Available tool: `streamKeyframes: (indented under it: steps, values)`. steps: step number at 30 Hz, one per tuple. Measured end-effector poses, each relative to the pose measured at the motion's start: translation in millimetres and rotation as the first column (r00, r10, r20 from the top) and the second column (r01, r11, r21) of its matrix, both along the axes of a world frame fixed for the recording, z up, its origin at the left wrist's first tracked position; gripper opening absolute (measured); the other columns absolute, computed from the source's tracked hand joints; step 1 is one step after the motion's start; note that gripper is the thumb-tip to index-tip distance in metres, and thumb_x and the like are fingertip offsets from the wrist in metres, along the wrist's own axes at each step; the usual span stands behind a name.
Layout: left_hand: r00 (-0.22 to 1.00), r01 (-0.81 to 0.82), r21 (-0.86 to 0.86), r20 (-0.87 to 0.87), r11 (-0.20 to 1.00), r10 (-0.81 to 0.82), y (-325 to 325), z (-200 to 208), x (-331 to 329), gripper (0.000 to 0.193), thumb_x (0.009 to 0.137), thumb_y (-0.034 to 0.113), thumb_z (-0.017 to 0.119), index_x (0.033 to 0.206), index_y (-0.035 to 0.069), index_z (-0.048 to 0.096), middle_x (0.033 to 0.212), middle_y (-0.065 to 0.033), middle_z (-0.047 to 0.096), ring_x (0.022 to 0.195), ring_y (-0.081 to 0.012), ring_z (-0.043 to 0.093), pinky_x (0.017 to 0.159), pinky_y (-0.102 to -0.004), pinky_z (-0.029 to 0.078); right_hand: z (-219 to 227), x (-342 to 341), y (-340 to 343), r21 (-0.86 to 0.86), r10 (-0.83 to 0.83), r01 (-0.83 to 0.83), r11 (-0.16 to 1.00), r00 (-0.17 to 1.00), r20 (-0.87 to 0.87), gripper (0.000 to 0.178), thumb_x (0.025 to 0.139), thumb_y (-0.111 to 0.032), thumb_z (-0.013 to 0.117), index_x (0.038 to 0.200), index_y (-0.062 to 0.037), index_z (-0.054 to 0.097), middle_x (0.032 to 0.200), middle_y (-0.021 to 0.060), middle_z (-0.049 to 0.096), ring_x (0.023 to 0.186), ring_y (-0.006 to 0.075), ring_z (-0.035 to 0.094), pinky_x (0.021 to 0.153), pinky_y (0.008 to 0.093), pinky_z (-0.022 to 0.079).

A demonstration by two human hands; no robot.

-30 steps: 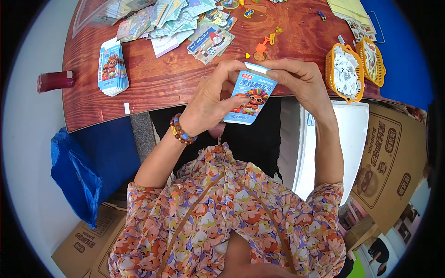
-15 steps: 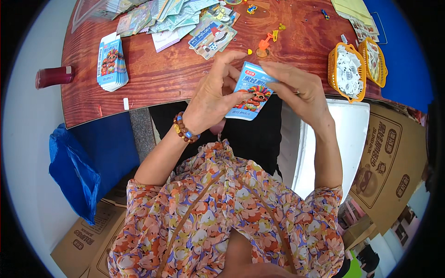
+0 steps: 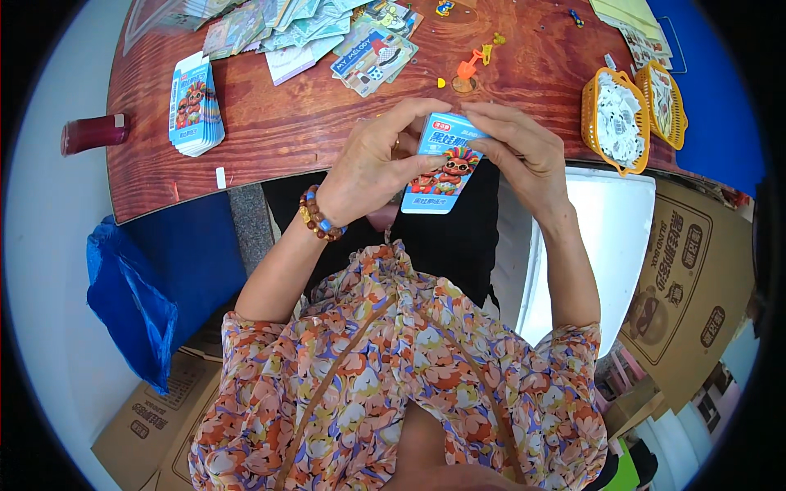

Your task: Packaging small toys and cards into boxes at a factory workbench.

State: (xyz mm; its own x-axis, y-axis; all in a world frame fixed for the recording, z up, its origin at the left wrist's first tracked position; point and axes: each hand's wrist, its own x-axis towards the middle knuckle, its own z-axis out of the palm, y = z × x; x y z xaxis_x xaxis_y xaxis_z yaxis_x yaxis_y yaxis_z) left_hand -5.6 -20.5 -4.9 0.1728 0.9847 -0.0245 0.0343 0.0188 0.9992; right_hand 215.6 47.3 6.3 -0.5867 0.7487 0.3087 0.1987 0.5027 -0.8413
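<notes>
Since the earlier picture, the two hands have moved a bit closer to the body, and the small blue packet (image 3: 440,168) now hangs just past the near edge of the table (image 3: 286,131), over the dark lap. The packet is also more upright than before. Its long side runs from the top, near the table edge, down toward the body, with the bottom end tipped a little to the person's left. The picture side with the cartoon figure faces up at the camera. The left hand (image 3: 378,164) pinches the packet's top left part, with the fingers curled over it. The right hand (image 3: 517,151) grips the top right part, with the fingers lying across the top edge. Both hands are shut on the packet and sit close together, nearly touching. A bead bracelet (image 3: 318,214) sits on the left wrist. Near the left edge of the table lies a stack of the same blue packets (image 3: 193,102). Two orange baskets (image 3: 626,114) stand at the right edge.
</notes>
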Motion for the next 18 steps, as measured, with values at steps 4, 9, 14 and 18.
streamKeyframes:
  steps: [4, 9, 14, 18]
  values:
    - [0.996, -0.027, -0.019, 0.089, 0.999, 0.029, -2.6, -0.7, 5.5, 0.052, 0.086, 0.001, 0.072, 0.134, 0.007, 0.054, 0.101, -0.0075, 0.065, 0.084, -0.0117, 0.068, 0.071, -0.0262, 0.056, -1.9, 1.3, 3.8, -0.061, 0.051, -0.049, 0.997, 0.998, 0.032, 0.026, 0.086, 0.001, 0.070, 0.111, -0.0012, 0.073, 0.116, 0.0114, 0.070, 0.105, 0.0196, 0.067, 0.086, 0.0301, 0.056]
    - [1.000, 0.020, -0.046, -0.005, 0.999, -0.020, 2.3, -0.1, 1.6, 0.046, 0.087, 0.000, 0.071, 0.130, 0.006, 0.056, 0.103, -0.0082, 0.067, 0.086, -0.0102, 0.068, 0.071, -0.0250, 0.056, -6.6, 0.5, 6.2, -0.138, 0.049, -0.056, 0.989, 0.997, -0.057, 0.025, 0.086, 0.001, 0.070, 0.111, 0.0001, 0.072, 0.115, 0.0107, 0.070, 0.103, 0.0192, 0.067, 0.086, 0.0296, 0.056]
    - [0.998, 0.042, -0.083, 0.051, 0.996, -0.038, -3.0, -1.4, -6.8, 0.047, 0.088, 0.001, 0.070, 0.132, 0.005, 0.053, 0.106, -0.0095, 0.066, 0.087, -0.0123, 0.069, 0.073, -0.0260, 0.057, -2.5, -3.3, -7.0, -0.153, 0.023, -0.008, 0.988, 0.995, 0.095, 0.026, 0.088, 0.001, 0.069, 0.114, 0.0000, 0.070, 0.111, 0.0088, 0.069, 0.096, 0.0159, 0.068, 0.080, 0.0279, 0.055]
    - [0.915, -0.040, -0.315, 0.371, 0.948, 0.162, 0.6, 24.8, -13.1, 0.065, 0.090, 0.005, 0.071, 0.147, 0.007, 0.040, 0.115, -0.0127, 0.064, 0.090, -0.0186, 0.071, 0.077, -0.0278, 0.060, -3.7, 5.5, -0.9, -0.694, -0.350, 0.195, 0.693, 0.932, -0.088, 0.018, 0.095, -0.005, 0.063, 0.111, 0.0000, 0.070, 0.106, 0.0058, 0.070, 0.091, 0.0124, 0.068, 0.075, 0.0274, 0.056]
